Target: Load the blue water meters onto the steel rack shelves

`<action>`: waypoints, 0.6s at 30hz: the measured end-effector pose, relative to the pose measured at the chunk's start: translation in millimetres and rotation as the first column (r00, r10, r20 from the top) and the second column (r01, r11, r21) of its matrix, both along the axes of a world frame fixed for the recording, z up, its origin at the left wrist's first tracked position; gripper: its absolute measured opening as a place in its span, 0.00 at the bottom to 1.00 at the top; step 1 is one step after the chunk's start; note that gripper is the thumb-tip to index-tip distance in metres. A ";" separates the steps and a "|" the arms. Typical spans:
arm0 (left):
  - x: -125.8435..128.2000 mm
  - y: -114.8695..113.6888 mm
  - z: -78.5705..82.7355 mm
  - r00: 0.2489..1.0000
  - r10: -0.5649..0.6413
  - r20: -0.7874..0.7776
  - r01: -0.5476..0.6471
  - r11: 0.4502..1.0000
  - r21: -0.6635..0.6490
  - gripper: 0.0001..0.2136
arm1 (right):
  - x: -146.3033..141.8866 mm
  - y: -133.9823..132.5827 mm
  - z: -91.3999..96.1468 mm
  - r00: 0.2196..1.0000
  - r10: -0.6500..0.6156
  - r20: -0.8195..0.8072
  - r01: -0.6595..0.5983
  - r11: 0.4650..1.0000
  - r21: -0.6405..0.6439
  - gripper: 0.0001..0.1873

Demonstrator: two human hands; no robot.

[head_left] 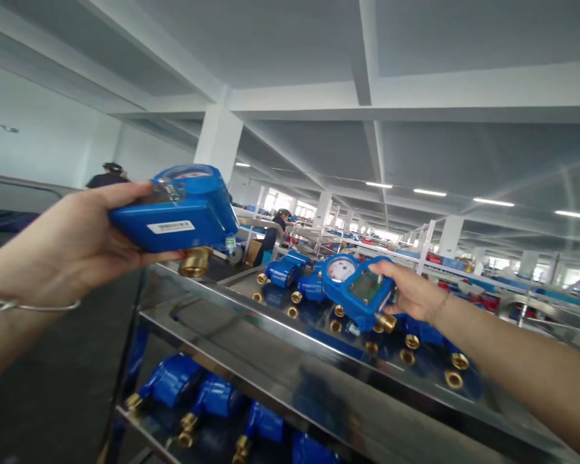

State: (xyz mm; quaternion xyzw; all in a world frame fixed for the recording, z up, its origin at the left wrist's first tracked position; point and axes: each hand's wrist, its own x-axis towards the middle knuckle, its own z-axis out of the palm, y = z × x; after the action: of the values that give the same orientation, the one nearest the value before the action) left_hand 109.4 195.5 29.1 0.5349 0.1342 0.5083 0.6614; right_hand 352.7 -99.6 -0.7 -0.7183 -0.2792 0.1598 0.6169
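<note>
Head view shows the left hand closed on a blue meter, thumb on top and fingers beneath, held raised to the left of the cart. The brass port of this unit points down. The right hand is wrapped over the right end of a second meter at the top shelf; whether that unit rests on the shelf or is just clear of it cannot be told. Other meters lie beside it, and more sit on the lower shelf. Each unit is judged rigid and heavy for its bulk, with brass beneath a smooth plastic housing that may slip. The dial and display look the most fragile parts. A grip across the housing sides, off the dial, appears soundest.
</note>
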 end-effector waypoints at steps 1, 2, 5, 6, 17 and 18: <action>1.6 12.6 -3.0 0.999 -0.033 0.015 0.032 0.999 0.023 0.20 | 3.2 17.1 -3.9 0.999 0.040 0.019 -0.039 0.999 -0.023 0.19; 3.5 23.3 -6.4 0.998 -0.059 0.031 0.058 0.998 0.038 0.20 | 5.8 35.1 -7.2 0.995 0.089 0.041 -0.087 0.995 -0.049 0.19; 4.9 46.1 -16.4 0.995 -0.081 0.062 0.081 0.997 0.009 0.20 | 12.5 92.6 -14.9 0.953 0.282 0.109 -0.265 0.954 -0.142 0.20; 3.1 51.5 -19.3 0.995 -0.077 0.060 0.078 0.997 -0.006 0.20 | 15.0 111.9 -17.4 0.927 0.352 0.127 -0.327 0.927 -0.181 0.22; -27.5 94.7 -63.5 1.000 0.008 -0.013 -0.009 0.997 -0.078 0.18 | 52.6 249.6 -35.3 0.523 0.853 0.006 -0.684 0.424 -0.594 0.35; -29.4 96.4 -67.6 1.000 0.003 -0.029 -0.006 0.996 -0.093 0.17 | 57.1 254.7 -34.6 0.498 0.867 -0.012 -0.684 0.384 -0.620 0.35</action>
State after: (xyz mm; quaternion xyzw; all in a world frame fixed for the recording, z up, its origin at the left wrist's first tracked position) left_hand 80.1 291.9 -38.5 0.5104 0.1684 0.4953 0.6825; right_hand 409.8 155.1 -35.3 -0.6563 -0.6219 0.3888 0.1770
